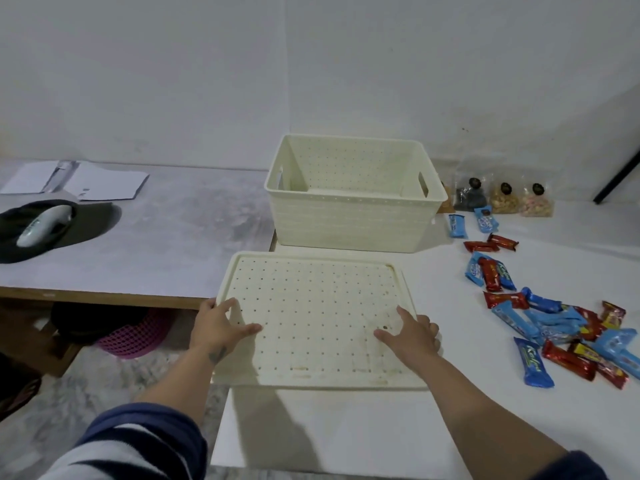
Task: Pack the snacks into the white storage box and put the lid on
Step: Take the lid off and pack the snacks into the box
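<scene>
Two bare forearms are seen, each ending in an uncovered hand: the left hand and the right hand. A small dark tattoo is marked on the left forearm just behind the wrist. The left sleeve is pushed up and striped in dark blue and white, while only a dark blue edge of the right sleeve is shown.
</scene>
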